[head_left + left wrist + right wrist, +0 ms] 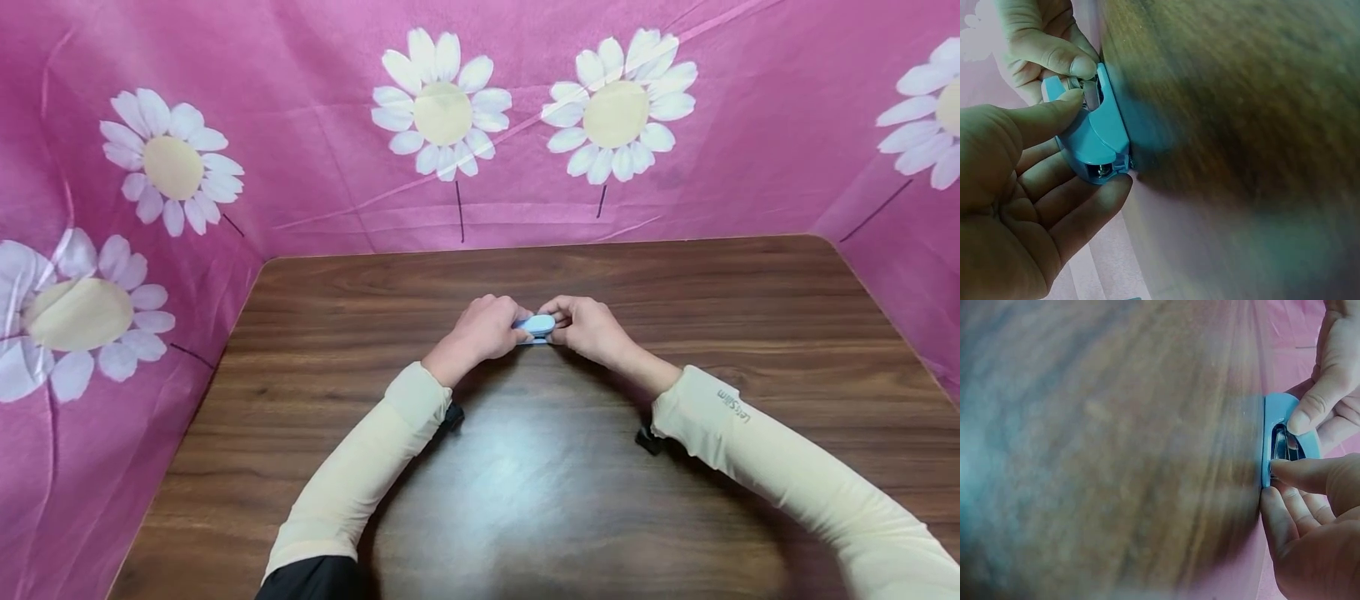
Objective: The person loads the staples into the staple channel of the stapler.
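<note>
A small light blue stapler (537,323) rests its flat base on the wooden tabletop, between both hands. My left hand (489,327) grips one end of it, thumb on the near side and fingers round the back. In the left wrist view, the stapler (1100,128) shows a rounded blue body and a gap with metal parts inside. From the other end, my right hand (588,332) pinches it. The right wrist view shows that hand's thumb at the metal insides of the stapler (1279,411), fingertips by the end of the base.
The brown wood-grain table (712,333) reaches back to a pink cloth (315,125) with white daisies, which hangs round the back and sides. Black devices sit under the left cuff (452,418) and the right cuff (649,440).
</note>
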The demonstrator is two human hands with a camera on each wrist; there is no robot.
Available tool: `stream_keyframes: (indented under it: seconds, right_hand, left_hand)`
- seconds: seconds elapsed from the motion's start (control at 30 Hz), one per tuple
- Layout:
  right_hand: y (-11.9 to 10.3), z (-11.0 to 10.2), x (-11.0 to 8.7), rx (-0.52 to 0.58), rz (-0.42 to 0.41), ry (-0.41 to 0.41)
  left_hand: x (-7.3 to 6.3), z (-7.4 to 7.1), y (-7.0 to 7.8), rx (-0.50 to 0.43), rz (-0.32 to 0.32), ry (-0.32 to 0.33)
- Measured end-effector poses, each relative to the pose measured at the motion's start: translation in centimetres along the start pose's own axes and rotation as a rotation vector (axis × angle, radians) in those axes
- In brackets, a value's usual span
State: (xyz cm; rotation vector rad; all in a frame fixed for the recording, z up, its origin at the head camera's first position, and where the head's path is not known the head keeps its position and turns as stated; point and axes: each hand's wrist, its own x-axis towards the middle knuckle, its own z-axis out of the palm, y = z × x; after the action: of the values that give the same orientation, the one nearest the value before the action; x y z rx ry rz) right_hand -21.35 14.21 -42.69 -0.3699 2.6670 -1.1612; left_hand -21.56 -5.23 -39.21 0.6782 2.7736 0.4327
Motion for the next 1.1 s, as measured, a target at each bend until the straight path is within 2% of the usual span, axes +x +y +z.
stream_keyframes:
  seconds: [0.43, 0.8, 1.1]
  right_hand:
    - [-0.4, 0.0, 0.0, -0.021, -0.006, 0.006]
    - [-0.2, 0.2, -0.2, -0.012, -0.034, 0.016]
    - [0.0, 0.4, 0.0, 0.034, -0.032, 0.001]
  left_hand:
    - [-0.2, -0.3, 0.1, 0.004, -0.002, -0.01]
    - [-0.6, 0.4, -1.0, -0.12, -0.006, 0.033]
    - [-0.9, 0.6, -1.7, -0.153, 0.028, 0.064]
